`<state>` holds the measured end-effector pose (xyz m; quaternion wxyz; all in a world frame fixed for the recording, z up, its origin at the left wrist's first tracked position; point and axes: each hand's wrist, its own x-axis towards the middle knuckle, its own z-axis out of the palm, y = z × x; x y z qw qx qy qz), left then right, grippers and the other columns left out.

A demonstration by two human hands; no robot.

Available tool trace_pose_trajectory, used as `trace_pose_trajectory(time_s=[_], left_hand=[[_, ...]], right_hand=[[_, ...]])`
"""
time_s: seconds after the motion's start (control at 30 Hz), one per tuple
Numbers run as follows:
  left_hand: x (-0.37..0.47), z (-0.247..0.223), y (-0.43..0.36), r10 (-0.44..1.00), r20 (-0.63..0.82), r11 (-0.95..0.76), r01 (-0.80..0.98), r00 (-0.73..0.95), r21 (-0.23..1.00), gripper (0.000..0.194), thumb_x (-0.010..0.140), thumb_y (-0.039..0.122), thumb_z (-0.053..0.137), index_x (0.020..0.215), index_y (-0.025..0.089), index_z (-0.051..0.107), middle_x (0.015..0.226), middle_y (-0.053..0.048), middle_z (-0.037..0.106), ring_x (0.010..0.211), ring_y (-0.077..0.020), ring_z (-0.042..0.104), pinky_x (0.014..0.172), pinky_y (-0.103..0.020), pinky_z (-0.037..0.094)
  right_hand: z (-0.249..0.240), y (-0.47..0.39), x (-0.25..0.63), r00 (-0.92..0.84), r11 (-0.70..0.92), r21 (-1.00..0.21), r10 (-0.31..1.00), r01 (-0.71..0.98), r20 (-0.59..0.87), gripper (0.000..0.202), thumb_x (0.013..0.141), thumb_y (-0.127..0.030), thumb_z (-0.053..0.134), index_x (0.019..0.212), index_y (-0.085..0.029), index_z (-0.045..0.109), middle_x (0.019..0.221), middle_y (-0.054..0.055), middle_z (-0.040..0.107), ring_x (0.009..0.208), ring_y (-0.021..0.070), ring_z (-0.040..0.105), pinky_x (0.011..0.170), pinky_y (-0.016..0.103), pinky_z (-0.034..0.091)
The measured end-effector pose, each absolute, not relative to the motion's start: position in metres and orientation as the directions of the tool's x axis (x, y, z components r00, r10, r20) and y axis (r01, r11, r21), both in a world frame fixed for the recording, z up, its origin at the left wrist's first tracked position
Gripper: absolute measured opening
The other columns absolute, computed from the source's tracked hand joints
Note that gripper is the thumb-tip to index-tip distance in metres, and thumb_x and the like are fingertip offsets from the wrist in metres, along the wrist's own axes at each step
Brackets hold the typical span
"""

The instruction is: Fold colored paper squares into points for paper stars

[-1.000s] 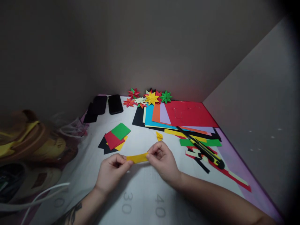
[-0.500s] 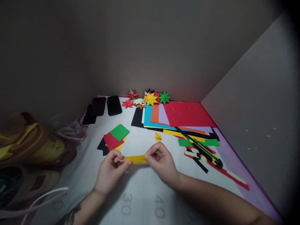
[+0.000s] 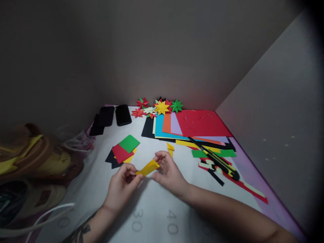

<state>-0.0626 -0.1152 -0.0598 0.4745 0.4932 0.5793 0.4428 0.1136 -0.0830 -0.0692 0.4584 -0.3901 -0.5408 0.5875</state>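
Head view: left hand (image 3: 121,184) and right hand (image 3: 167,170) pinch folded yellow paper strip (image 3: 147,167) at frame centre, now tilted up rightward, no longer level, fold underway.

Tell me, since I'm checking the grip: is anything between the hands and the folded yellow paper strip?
Nothing visible. The left hand pinches one end of the folded yellow paper strip and the right hand touches the other end, bare fingers directly on paper, above the white table mat.
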Motion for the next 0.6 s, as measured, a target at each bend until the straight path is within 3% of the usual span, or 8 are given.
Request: trace_pose_trajectory(time_s=[0.17, 0.4, 0.5, 0.6], left_hand=[[-0.055, -0.057, -0.119, 0.992, -0.065, 0.081, 0.144, -0.112, 0.986, 0.020, 0.070, 0.025, 0.066, 0.077, 0.018, 0.048, 0.066, 0.003, 0.056, 0.060, -0.0109, 0.055, 0.056, -0.021, 0.043], [-0.050, -0.056, -0.122, 0.992, -0.059, 0.078, 0.176, -0.111, 0.981, 0.021, 0.069, 0.022, 0.065, 0.074, 0.019, 0.045, 0.064, 0.006, 0.049, 0.057, -0.0084, 0.048, 0.053, -0.019, 0.039], [-0.052, -0.055, -0.120, 0.991, -0.094, 0.108, 0.149, -0.099, 0.983, 0.023, 0.069, 0.020, 0.065, 0.075, 0.019, 0.043, 0.061, 0.008, 0.048, 0.054, -0.0074, 0.046, 0.051, -0.018, 0.037], [-0.055, -0.055, -0.118, 0.988, -0.126, 0.136, 0.110, -0.091, 0.985, 0.025, 0.068, 0.019, 0.064, 0.077, 0.020, 0.041, 0.059, 0.009, 0.047, 0.052, -0.0069, 0.045, 0.050, -0.017, 0.036]], right_hand=[[-0.073, -0.087, 0.104, -0.407, -0.127, -0.991, 0.908, -0.047, -0.097, 0.031, 0.069, -0.035, 0.073, 0.090, -0.019, 0.055, 0.084, 0.001, 0.061, 0.075, 0.0143, 0.056, 0.065, 0.025, 0.045], [-0.068, -0.086, 0.105, -0.417, -0.223, -0.971, 0.893, -0.082, -0.170, 0.027, 0.066, -0.035, 0.075, 0.083, -0.018, 0.064, 0.079, 0.000, 0.065, 0.071, 0.0148, 0.057, 0.068, 0.027, 0.044], [-0.071, -0.076, 0.112, -0.392, -0.263, -0.957, 0.899, -0.126, -0.195, 0.020, 0.068, -0.033, 0.072, 0.072, -0.016, 0.063, 0.065, -0.002, 0.059, 0.058, 0.0103, 0.050, 0.057, 0.023, 0.039], [-0.074, -0.063, 0.122, -0.266, -0.290, -0.937, 0.935, -0.193, -0.234, 0.021, 0.068, -0.032, 0.071, 0.065, -0.016, 0.057, 0.049, -0.007, 0.045, 0.044, 0.0062, 0.035, 0.043, 0.020, 0.025]])
